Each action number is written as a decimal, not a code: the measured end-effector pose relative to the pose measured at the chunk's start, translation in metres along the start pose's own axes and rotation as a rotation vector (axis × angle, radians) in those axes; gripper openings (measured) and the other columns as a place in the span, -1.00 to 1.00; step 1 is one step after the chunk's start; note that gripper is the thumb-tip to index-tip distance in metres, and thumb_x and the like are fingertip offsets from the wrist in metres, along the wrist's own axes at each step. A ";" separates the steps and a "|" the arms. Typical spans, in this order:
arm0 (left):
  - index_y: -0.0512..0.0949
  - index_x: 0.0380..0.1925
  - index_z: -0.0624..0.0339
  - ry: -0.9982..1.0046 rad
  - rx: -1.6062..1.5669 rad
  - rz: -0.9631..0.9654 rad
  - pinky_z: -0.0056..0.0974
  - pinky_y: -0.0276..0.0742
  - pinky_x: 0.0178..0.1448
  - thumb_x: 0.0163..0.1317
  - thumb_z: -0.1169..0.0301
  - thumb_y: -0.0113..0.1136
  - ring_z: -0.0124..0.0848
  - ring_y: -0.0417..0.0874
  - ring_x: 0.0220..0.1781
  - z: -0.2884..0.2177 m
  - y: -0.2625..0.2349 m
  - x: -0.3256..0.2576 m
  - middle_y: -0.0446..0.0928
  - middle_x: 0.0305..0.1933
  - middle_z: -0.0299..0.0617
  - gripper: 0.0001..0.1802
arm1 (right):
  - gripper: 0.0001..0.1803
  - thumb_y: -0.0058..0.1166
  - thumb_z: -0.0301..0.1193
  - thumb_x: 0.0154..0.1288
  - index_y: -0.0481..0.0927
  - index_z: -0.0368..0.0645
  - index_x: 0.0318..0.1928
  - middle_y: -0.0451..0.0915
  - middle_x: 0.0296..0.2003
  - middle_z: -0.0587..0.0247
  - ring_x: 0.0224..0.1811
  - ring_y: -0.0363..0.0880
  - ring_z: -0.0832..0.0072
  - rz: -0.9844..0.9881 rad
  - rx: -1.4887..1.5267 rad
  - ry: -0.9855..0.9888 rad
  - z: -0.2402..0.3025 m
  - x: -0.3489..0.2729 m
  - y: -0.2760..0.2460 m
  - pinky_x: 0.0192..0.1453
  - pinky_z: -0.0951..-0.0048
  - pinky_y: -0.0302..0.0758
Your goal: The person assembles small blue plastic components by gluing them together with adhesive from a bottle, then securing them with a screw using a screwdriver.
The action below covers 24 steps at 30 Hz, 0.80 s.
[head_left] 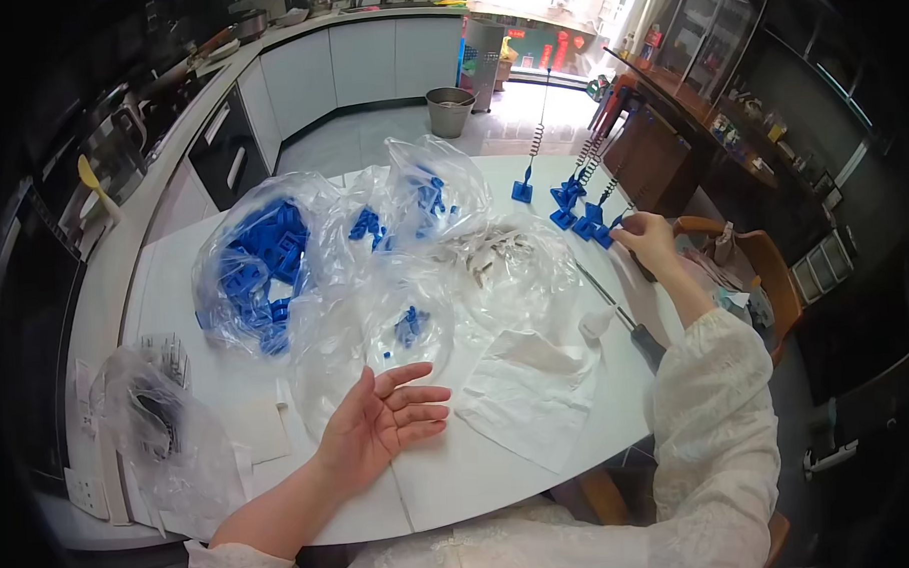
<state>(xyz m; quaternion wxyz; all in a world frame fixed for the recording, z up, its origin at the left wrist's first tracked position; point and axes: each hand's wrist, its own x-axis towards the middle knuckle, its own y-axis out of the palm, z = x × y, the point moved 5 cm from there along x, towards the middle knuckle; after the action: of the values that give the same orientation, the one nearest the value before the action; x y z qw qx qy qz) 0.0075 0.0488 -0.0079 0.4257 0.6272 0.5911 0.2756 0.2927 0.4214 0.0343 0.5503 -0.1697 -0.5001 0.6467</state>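
Observation:
My right hand (648,242) reaches to the table's far right side, thumb and fingers pinched at a blue-based spring piece (603,236). A thin spring and wire rise faintly beside the fingertips. Several similar pieces stand close together just left of it, each a blue square base with a coiled spring and thin wire. One blue-based spring piece (522,190) stands apart to the left with its wire upright. My left hand (387,419) is open and empty, palm turned up, over the near middle of the table. Just beyond it lies a clear bag with small blue parts (410,327).
Clear bags hold larger blue parts (273,240), small blue parts (430,195) and greyish pieces (486,258). A screwdriver (636,330) lies at right beside a white cloth-like sheet (528,392). An empty-looking plastic bag (164,429) lies at left. A wooden chair (764,273) stands at right.

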 end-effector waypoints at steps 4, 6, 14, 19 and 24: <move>0.21 0.27 0.32 0.001 0.204 -0.017 -0.20 0.48 0.24 0.44 0.12 -0.11 -0.27 0.57 0.11 0.006 0.002 -0.003 0.47 0.13 0.09 -0.42 | -0.72 0.32 -0.37 0.04 0.67 -0.35 -0.30 0.68 -0.44 0.09 -0.42 0.65 0.45 0.001 0.145 0.017 0.011 -0.023 -0.028 -0.28 0.47 0.51; 0.24 0.26 0.31 -0.011 0.296 -0.015 -0.23 0.48 0.23 0.44 0.17 -0.08 -0.31 0.57 0.10 0.007 0.002 -0.006 0.48 0.11 0.05 -0.46 | -0.75 0.28 -0.40 0.08 0.67 -0.36 -0.29 0.67 -0.45 0.11 -0.44 0.64 0.48 -0.023 0.159 0.017 0.026 -0.041 -0.047 -0.32 0.51 0.49; 0.44 0.11 0.33 0.044 0.778 0.110 -0.32 0.51 0.11 0.39 0.45 -0.01 -0.42 0.61 -0.03 0.020 0.019 -0.015 0.57 -0.01 -0.08 -0.67 | -0.78 0.21 -0.47 0.22 0.55 -0.33 -0.51 0.51 -0.64 0.24 -0.62 0.43 0.62 -0.372 0.133 -0.244 0.132 -0.142 -0.108 -0.52 0.59 0.27; 0.61 -0.13 0.30 0.220 0.934 -0.038 -0.41 0.54 -0.22 0.32 0.46 0.14 -0.51 0.64 -0.31 0.006 0.014 -0.032 0.64 -0.26 -0.18 -0.81 | -0.86 0.26 -0.66 0.04 0.59 -0.26 -0.36 0.56 -0.44 0.18 -0.49 0.55 0.36 -0.063 0.313 -0.552 0.242 -0.175 -0.052 -0.43 0.44 0.49; 0.66 -0.31 0.26 0.856 1.086 -0.261 -0.47 0.35 -0.46 0.31 0.42 0.16 -0.59 0.53 -0.51 -0.049 0.018 -0.049 0.59 -0.51 -0.24 -0.84 | -0.94 0.18 -0.52 0.15 0.60 -0.25 -0.37 0.54 -0.38 0.19 -0.34 0.57 0.24 0.314 0.184 -0.740 0.293 -0.173 -0.005 -0.30 0.34 0.51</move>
<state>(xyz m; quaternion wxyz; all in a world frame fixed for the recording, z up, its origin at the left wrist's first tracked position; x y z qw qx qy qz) -0.0324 0.0122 0.0392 -0.1881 0.5116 0.8310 0.1109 0.1279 0.1341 0.1105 0.2410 0.0499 -0.5722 0.7823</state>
